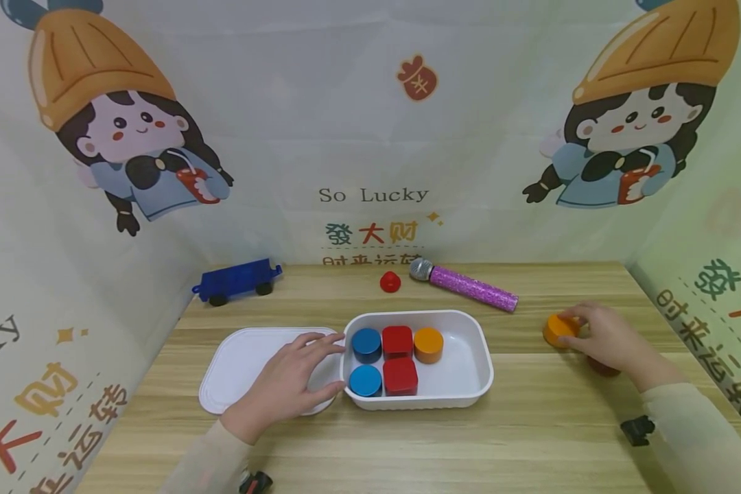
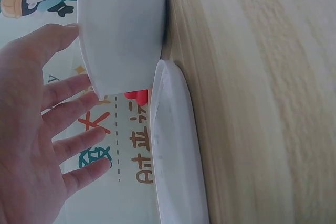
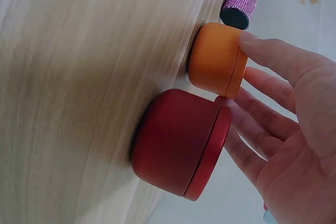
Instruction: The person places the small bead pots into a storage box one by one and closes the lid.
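A white lidless box (image 1: pixel 460 363) holds two blue round tins (image 1: pixel 366 379), two red square tins (image 1: pixel 400 376) and an orange round tin (image 1: pixel 429 344). With spread fingers, my left hand (image 1: pixel 287 377) touches its left rim, reaching over the white lid (image 1: pixel 234 367). To the right of the box, my right hand (image 1: pixel 614 339) pinches a second orange round tin (image 3: pixel 214 59) between thumb and fingers near its top. A red tin (image 3: pixel 176 142) stands close beside it, mostly hidden under the hand in the head view.
At the back lie a blue toy wagon (image 1: pixel 237 280), a small red cone-shaped piece (image 1: pixel 390 281) and a microphone with a glittery purple handle (image 1: pixel 472 287). Printed cloth walls (image 1: pixel 370 137) close off the wooden table (image 1: pixel 469 446) behind and at both sides.
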A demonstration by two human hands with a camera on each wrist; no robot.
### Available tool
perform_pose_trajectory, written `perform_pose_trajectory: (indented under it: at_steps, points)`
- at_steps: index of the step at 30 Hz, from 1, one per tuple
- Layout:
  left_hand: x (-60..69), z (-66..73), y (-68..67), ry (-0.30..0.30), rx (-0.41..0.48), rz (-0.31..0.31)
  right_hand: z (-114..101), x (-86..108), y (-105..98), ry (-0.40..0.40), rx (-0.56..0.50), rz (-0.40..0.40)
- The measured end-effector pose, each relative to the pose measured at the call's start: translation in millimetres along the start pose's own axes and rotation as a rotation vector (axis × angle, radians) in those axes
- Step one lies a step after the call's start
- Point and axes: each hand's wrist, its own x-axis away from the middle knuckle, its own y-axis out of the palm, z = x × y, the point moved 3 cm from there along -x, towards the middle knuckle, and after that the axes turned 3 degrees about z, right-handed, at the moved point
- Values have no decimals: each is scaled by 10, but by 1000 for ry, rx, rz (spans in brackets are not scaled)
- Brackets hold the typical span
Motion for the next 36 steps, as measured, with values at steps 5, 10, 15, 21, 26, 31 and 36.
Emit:
perform_pose_trajectory:
  at_steps: [5, 10, 15, 21, 26, 31, 36]
  points:
    - [10, 5, 2, 4, 3, 7, -92, 30, 2, -20, -6, 24]
    - [13, 5, 4, 1, 7, 6, -259, 56, -11, -32, -22, 21]
    - [19, 3, 9, 4, 1, 9, -473, 71, -55, -36, -16, 22]
    - [5, 3, 2, 2, 10, 8, -746, 62, -150, -84, 2, 35]
    - [-10, 2, -3, -5, 14, -2, -993, 48, -230, -119, -25, 46]
    - [-7, -1, -8, -17, 27, -21, -1231, 18, -203, -167, -48, 78]
    - [5, -1, -16, -22, 41, -22, -1440, -32, -34, -251, -85, 75]
